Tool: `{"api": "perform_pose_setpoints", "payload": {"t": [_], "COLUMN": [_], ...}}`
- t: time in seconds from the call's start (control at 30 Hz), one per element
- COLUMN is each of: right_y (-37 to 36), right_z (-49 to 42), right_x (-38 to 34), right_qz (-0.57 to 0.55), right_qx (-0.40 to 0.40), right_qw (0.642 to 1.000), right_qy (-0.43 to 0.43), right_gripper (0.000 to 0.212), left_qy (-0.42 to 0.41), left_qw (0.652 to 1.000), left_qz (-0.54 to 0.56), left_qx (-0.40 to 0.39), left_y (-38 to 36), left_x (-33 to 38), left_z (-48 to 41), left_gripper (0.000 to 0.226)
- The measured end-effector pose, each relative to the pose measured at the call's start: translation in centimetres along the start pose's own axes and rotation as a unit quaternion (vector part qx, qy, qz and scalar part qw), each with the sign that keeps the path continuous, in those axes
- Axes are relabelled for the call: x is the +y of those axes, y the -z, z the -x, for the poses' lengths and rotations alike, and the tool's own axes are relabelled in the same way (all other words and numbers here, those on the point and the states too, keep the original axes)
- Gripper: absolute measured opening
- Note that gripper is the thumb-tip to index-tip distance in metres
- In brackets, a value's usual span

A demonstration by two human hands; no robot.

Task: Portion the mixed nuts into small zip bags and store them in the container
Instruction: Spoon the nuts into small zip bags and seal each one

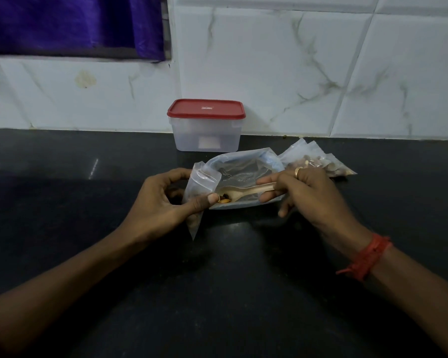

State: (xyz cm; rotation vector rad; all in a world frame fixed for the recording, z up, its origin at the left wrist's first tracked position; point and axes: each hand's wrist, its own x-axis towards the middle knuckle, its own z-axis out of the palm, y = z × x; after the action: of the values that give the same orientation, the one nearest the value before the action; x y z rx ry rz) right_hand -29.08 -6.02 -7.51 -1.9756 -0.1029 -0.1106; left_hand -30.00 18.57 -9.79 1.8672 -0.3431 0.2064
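Black counter (pixel 217 293) holds container (pixel 206 133), seemingly filled bags (pixel 321 164)

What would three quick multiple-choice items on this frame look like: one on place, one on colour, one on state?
1. The spoon is:
A on the floor
B in the right hand's grip
C in a drawer

2. The container's lid is:
A red
B blue
C green

3. That lid is:
A off
B leaning on the wall
C closed on the container

Key:
1. B, that hand pinches the handle, with the bowl at the small zip bag held by the left hand.
2. A, it is plainly red.
3. C, it sits flush on the rim.
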Motion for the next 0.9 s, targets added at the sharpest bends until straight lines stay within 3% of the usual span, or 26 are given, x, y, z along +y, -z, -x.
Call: {"api": "perform_pose_setpoints", "payload": {"t": [0.1, 0.27, 0.37, 0.47, 0.9], "right_y": [-0.18, 0.2, 0.16, -0.14, 0.38], "right_z": [0.13, 0.03, 0.13, 0.2, -0.2], "right_x": [-0.01, 0.49, 0.41, 0.31, 0.3], "right_qz": [0.011, 0.049, 0.052, 0.044, -0.025], "right_qx": [-0.025, 0.039, 0.023, -0.019, 0.042], "right_qw": [1.0, 0.997, 0.996, 0.998, 0.998], "right_qy": [-0.004, 0.051, 0.07, 0.047, -0.03], "right_gripper": [0.03, 0.029, 0.028, 0.027, 0.031], "left_qy": [-0.001, 0.005, 0.012, 0.012, 0.003], "left_qw": [1.0, 1.0, 1.0, 1.0, 1.0], "left_qz": [-0.001, -0.003, -0.002, 0.004, -0.011], "left_qx": [0.002, 0.001, -0.003, 0.003, 0.001], "left_y": [-0.03, 0.03, 0.05, 0.04, 0.07], "left_x": [-0.02, -0.11, -0.24, -0.32, -0.21], "left_z": [-0.02, -0.03, -0.07, -0.05, -0.17], "left_gripper": [0.053, 0.052, 0.053, 0.052, 0.05]}}
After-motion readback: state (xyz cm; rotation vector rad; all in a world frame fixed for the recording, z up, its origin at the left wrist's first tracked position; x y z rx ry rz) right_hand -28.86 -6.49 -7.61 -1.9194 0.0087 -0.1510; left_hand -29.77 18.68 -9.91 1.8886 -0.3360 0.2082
